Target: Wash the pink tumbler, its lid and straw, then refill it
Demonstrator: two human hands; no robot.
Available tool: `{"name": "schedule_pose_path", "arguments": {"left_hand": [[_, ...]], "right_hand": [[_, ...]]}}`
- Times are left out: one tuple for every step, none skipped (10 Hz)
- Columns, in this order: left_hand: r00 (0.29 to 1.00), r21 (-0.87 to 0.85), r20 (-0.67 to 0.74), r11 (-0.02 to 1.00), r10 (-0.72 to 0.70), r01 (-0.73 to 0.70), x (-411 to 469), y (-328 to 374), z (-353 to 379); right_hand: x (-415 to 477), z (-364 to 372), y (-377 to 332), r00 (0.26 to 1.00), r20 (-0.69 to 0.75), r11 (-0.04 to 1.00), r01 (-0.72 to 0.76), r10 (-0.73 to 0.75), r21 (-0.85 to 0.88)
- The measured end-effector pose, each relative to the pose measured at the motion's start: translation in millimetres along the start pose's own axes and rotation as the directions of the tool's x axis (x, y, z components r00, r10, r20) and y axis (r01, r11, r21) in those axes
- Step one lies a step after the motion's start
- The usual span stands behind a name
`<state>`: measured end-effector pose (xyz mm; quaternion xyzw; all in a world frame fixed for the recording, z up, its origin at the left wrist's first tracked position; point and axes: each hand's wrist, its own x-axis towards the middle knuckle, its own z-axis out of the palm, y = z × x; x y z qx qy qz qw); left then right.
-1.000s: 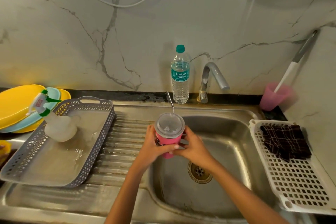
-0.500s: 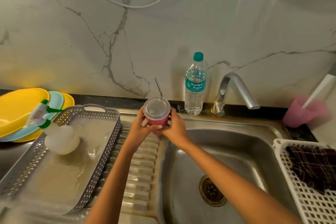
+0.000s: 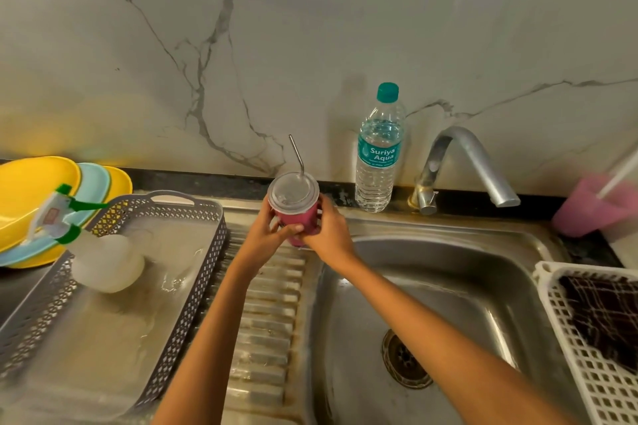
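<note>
The pink tumbler [image 3: 301, 219] stands upright at the back of the ribbed drainboard, left of the sink basin. A clear lid [image 3: 292, 190] sits on it, and a metal straw [image 3: 296, 153] sticks up through the lid. My left hand [image 3: 266, 232] grips the tumbler from the left, thumb across its front. My right hand [image 3: 328, 233] grips it from the right. Whether its base touches the steel is hidden by my hands. A capped water bottle [image 3: 379, 152] stands against the wall to the right.
A tap [image 3: 462, 162] arches over the steel sink [image 3: 448, 290]. A grey perforated tray [image 3: 179, 290] holding a spray bottle [image 3: 100, 252] sits on the left, with stacked yellow and blue plates [image 3: 38, 197] behind. A white basket [image 3: 583, 355] with a dark cloth and a pink cup [image 3: 587, 207] stand right.
Both hands carried the tumbler from over the sink basin up and left to the back of the drainboard. The view shifted left as well.
</note>
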<state>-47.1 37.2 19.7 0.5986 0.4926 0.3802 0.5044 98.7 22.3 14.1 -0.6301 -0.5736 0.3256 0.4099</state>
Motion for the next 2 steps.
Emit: {"name": "schedule_pose_path", "arguments": {"left_hand": [[1.0, -0.008, 0.009, 1.0, 0.007, -0.006, 1.1, -1.4, 0.5], [0.999, 0.022, -0.043, 0.999, 0.03, -0.029, -11.3, 0.6, 10.0]], "right_hand": [[1.6, -0.6, 0.8, 1.0, 0.022, 0.999, -0.006, 0.007, -0.036], [-3.2, -7.2, -4.6, 0.998, 0.068, 0.999, -0.001, 0.005, -0.049]]}}
